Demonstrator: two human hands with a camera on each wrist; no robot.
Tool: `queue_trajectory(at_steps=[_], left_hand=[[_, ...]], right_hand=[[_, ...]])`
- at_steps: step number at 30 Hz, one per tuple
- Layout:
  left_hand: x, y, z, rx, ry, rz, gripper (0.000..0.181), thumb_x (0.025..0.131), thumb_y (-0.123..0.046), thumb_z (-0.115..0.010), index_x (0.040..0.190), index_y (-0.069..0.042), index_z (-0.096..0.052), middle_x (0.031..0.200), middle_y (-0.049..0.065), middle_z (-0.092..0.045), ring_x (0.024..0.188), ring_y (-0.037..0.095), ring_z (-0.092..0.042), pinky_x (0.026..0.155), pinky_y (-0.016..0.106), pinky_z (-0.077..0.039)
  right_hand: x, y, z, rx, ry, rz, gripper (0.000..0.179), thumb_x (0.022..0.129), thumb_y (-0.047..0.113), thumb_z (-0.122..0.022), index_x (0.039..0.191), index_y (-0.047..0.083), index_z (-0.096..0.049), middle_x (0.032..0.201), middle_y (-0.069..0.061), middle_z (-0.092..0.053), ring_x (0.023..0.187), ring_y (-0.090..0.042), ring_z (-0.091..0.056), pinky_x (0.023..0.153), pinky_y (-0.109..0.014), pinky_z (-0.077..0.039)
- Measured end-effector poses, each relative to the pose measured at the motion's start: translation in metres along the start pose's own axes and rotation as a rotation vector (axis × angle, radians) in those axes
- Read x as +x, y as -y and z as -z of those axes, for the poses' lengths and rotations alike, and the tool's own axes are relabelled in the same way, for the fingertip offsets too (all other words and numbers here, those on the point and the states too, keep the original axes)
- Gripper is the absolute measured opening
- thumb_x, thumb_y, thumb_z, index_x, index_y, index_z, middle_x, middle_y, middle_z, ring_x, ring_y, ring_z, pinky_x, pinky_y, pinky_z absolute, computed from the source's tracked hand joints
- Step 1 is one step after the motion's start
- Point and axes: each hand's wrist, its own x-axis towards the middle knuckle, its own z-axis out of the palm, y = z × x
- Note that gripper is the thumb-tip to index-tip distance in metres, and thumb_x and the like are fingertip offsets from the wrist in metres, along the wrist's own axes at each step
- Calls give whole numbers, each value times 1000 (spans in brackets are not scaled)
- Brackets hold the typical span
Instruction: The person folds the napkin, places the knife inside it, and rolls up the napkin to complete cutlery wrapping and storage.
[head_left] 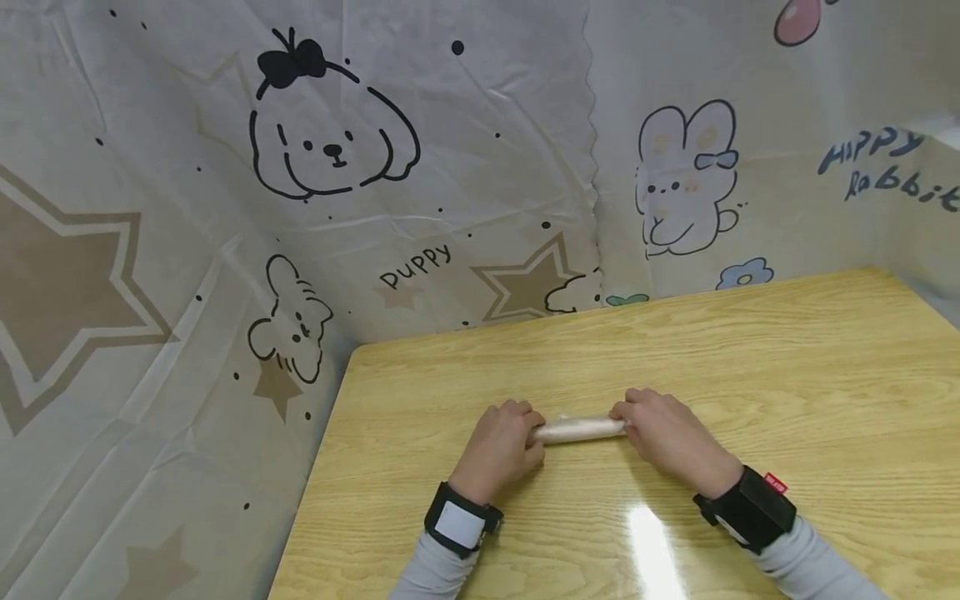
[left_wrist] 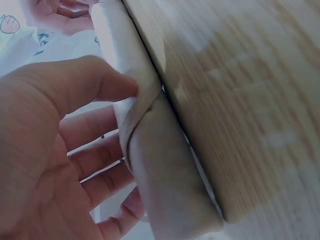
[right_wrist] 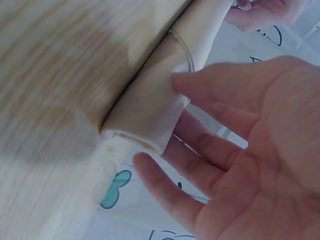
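A pale beige rolled-up sheet (head_left: 581,430), smooth like leather or soft plastic, lies crosswise over the wooden table between both hands. My left hand (head_left: 498,446) holds its left end; in the left wrist view the thumb presses the near side and the fingers curl behind. At the other end my right hand (head_left: 671,433) grips with thumb in front and fingers at the back. A slanting overlapped edge runs across the roll (left_wrist: 170,165) in the left wrist view. The right wrist view shows the flattened, layered end of the roll (right_wrist: 145,105).
The wood-grain table (head_left: 420,517) has its back edge against a hanging cloth (head_left: 480,167) printed with cartoon animals and stars. More of that cloth hangs along the left side. A black band (head_left: 753,508) sits on the right wrist, another band (head_left: 461,521) on the left.
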Motion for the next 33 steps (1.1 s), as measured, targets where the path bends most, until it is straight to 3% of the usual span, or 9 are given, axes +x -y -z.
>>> queue_trajectory(at_steps=[5, 14, 21, 28, 33], left_hand=[[-1, 0, -1, 10, 29, 4, 23, 91, -26, -63, 109, -15, -74, 97, -3, -61, 86, 13, -51, 77, 37, -46], [7, -6, -5, 46, -13, 14, 20, 88, -26, -70, 106, -20, -76, 90, -5, -63, 83, 13, -56, 75, 38, -46], [29, -10, -12, 39, -43, 50, 22, 86, -27, -73, 106, -21, -77, 89, -4, -67, 78, 13, -59, 67, 35, -46], [60, -10, -23, 2, -41, 160, 30, 85, -29, -74, 114, -23, -75, 94, -5, -68, 82, 12, -58, 69, 33, -45], [69, -11, -29, -16, -29, 195, 30, 85, -28, -74, 114, -21, -75, 93, -3, -68, 82, 13, -58, 71, 35, -46]], right_hand=[[-1, 0, 2, 51, 15, -17, 22, 79, 4, -75, 102, 4, -75, 88, -3, -61, 71, -10, -53, 57, -26, -49], [-3, -5, 2, 22, -29, -50, 25, 76, 2, -76, 101, 6, -75, 88, -3, -64, 74, -16, -57, 56, -30, -51], [-4, -19, 0, 3, -78, -129, 30, 79, -2, -72, 107, 8, -75, 92, -5, -68, 81, -23, -63, 56, -36, -54], [9, -46, -7, 51, -121, -205, 28, 81, -4, -71, 108, 4, -75, 95, -11, -71, 83, -28, -65, 59, -43, -55], [14, -59, -9, 97, -62, -244, 27, 86, 1, -68, 113, 3, -73, 101, -13, -71, 86, -29, -65, 66, -46, -55]])
